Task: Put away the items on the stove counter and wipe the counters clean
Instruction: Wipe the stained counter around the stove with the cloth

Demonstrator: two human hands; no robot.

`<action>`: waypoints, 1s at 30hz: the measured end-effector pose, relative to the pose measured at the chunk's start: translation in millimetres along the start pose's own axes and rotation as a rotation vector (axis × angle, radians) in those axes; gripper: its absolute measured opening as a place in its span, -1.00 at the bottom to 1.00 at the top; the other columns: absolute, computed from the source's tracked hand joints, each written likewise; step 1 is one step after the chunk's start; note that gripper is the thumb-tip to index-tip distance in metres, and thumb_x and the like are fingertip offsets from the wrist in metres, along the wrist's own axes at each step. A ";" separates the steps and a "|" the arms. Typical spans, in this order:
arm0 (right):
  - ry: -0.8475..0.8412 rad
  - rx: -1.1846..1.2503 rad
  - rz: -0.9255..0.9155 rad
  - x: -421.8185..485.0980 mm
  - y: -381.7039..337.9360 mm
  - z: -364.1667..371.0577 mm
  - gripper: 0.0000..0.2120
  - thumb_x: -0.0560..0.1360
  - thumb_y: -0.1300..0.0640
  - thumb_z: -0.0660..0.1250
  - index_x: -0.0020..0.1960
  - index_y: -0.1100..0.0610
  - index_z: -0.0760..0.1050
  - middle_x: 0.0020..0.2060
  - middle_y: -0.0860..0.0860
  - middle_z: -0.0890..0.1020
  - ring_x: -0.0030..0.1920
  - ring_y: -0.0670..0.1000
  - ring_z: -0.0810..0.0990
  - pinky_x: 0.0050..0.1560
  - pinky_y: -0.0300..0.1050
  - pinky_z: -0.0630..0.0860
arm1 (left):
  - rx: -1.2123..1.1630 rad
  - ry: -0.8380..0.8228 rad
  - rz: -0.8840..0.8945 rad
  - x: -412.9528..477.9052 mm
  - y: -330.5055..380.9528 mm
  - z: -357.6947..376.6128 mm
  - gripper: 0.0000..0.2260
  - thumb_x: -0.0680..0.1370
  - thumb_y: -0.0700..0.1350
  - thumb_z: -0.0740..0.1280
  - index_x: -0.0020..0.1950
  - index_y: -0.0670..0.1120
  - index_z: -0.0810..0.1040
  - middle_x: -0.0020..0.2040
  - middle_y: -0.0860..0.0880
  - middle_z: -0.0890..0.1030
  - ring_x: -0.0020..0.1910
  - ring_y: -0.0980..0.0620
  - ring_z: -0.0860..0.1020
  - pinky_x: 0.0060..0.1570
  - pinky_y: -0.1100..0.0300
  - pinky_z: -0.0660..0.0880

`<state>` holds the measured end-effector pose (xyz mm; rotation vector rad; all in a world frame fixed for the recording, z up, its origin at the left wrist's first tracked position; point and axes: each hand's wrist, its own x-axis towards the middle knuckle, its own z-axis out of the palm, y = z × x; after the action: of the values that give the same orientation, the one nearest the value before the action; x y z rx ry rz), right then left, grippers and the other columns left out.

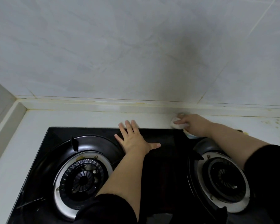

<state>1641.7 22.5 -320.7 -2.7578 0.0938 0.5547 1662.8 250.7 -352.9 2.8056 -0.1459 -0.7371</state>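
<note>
We plant left hand [134, 139] flat, fingers spread, on black stove [166, 167] glass. Right hand [191, 123] grips white cloth [179, 125], wadded it seems, on desk [87, 118] strip against back ledge [87, 105], behind right burner [223, 177].

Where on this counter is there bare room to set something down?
Bare: the counter strip between the stove and the wall ledge, left of the left hand, and the strip along the stove's left side. Crowded: back right, where the right hand holds the cloth.
</note>
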 end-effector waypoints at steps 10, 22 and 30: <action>-0.066 0.113 -0.166 44.9 -61.5 23.5 -0.38 0.41 0.54 0.07 0.32 0.08 0.48 0.47 -0.04 0.25 0.46 0.02 0.22 0.40 -0.22 0.17 | 0.056 0.002 0.035 5.0 1.5 3.3 0.16 0.27 0.47 0.32 0.54 -0.05 -0.29 0.54 -0.05 -0.32 0.47 -0.15 -0.39 0.40 -0.26 -0.23; -0.119 0.075 -0.040 -32.9 158.0 -40.8 -0.45 0.42 0.56 0.06 0.25 0.17 0.52 0.43 0.08 0.31 0.45 -0.02 0.24 0.19 -0.49 0.01 | 0.031 -0.064 0.286 -6.9 102.1 37.4 -0.46 0.62 0.08 0.12 0.55 0.14 -0.04 0.57 0.04 -0.19 0.51 -0.05 -0.30 0.40 -0.21 -0.28; 0.029 0.133 0.023 -54.1 185.3 -34.3 -0.45 0.41 0.52 0.07 0.26 0.13 0.53 0.41 0.06 0.35 0.44 0.01 0.28 0.28 -0.43 0.05 | 0.124 -0.146 0.284 -6.4 131.1 30.5 -0.53 0.66 0.01 0.04 0.55 0.12 -0.03 0.57 0.06 -0.18 0.53 -0.05 -0.25 0.43 -0.15 -0.22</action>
<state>1580.7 -163.8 -325.8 -2.6384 0.1628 0.4958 1637.5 118.7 -342.6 2.7578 -0.6216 -0.8874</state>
